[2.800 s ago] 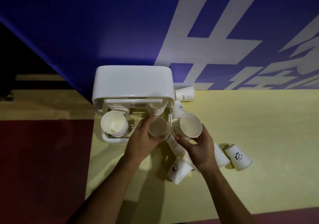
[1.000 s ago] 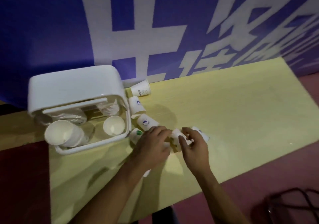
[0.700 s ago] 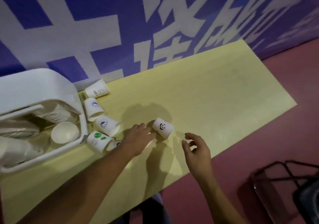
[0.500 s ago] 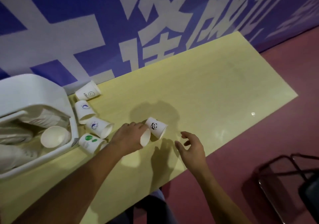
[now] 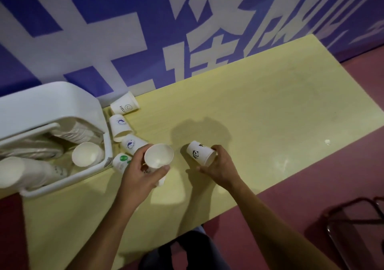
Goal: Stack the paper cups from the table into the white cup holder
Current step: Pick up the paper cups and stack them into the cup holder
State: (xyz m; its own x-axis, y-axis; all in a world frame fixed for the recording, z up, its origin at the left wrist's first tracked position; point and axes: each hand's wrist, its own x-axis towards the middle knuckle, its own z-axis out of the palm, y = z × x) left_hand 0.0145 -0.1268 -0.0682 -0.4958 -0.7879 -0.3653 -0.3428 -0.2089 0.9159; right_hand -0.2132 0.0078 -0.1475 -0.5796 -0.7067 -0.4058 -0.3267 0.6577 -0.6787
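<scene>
left hand (image 5: pixel 141 176): fingers and thumb curled round open cup (image 5: pixel 159 158), mouth up. right hand (image 5: pixel 220 165): fingers curled round the rim end of panda cup (image 5: pixel 199 154), which is on its side, base pointing away from those fingers toward open cup. Probably nesting next. white cup holder (image 5: pixel 107 145) sits outboard of the left fingers, so left hand is nearer.

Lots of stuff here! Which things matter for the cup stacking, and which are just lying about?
Part of the job: white cup holder; cup in the left hand; panda cup in the right hand; loose cups beside the holder.

Just lying about: blue banner; dark chair; white scrap on the table.
</scene>
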